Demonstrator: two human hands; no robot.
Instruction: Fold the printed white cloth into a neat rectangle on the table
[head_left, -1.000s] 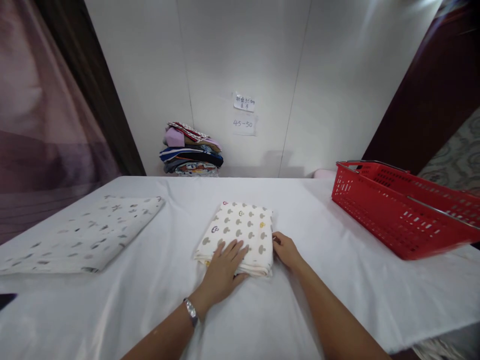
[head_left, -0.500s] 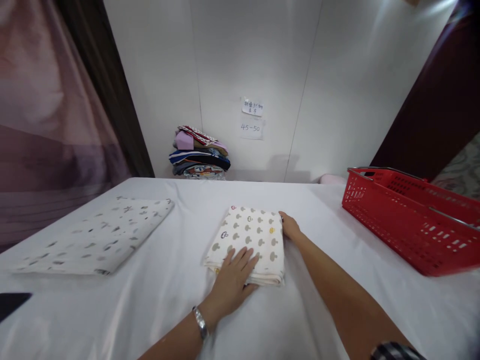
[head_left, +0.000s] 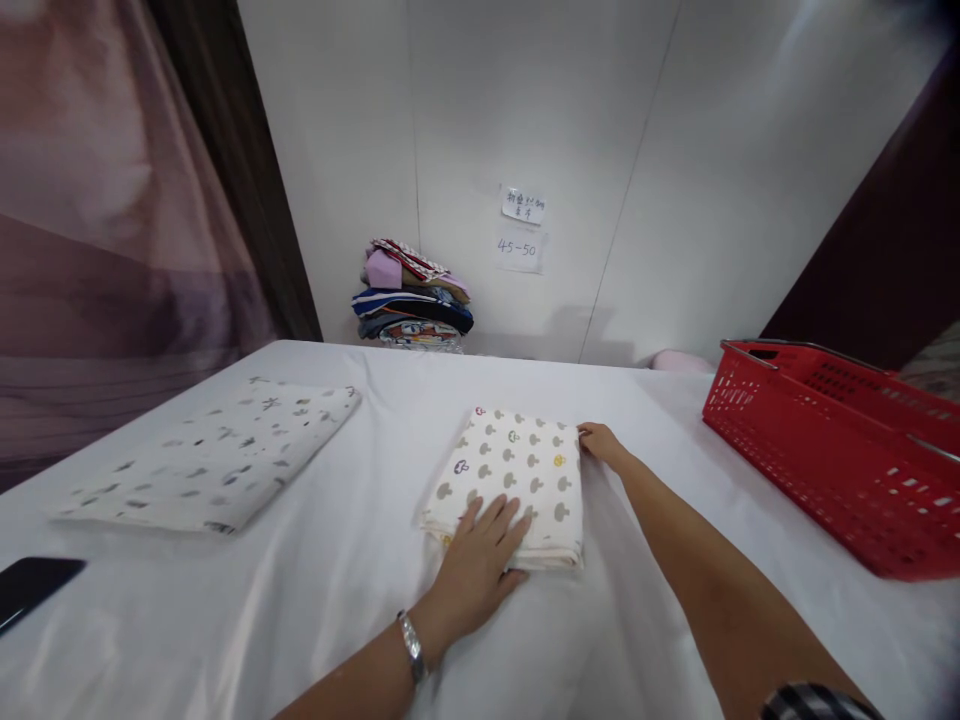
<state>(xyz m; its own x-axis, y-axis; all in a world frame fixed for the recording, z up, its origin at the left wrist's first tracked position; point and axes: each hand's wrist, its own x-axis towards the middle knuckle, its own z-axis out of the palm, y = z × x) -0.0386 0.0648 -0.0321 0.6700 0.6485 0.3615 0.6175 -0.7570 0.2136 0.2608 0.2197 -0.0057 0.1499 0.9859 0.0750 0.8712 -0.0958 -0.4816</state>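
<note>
A folded white cloth [head_left: 517,460] printed with grey mushroom shapes, a few of them coloured, lies on the white-covered table [head_left: 390,620] in front of me. Its layers show along the near edge. My left hand [head_left: 484,560] rests flat on the cloth's near part, fingers spread, with a silver bracelet at the wrist. At the far right corner, my right hand [head_left: 600,442] pinches the cloth's edge; its fingertips are partly hidden there. Further left lies a second folded white cloth [head_left: 232,455] with grey leaf-like marks, apart from both hands.
A red plastic basket [head_left: 817,450] with metal handles stands on the right. Behind the table's far edge is a stack of folded fabrics [head_left: 412,300] against the wall. A dark phone-like object [head_left: 34,588] lies at the left edge. Paper notes [head_left: 521,230] hang on the wall.
The camera has turned slightly left, so the scene sits further right. My right fingers have shifted slightly at the cloth's corner. My left hand stays flat on the cloth.
</note>
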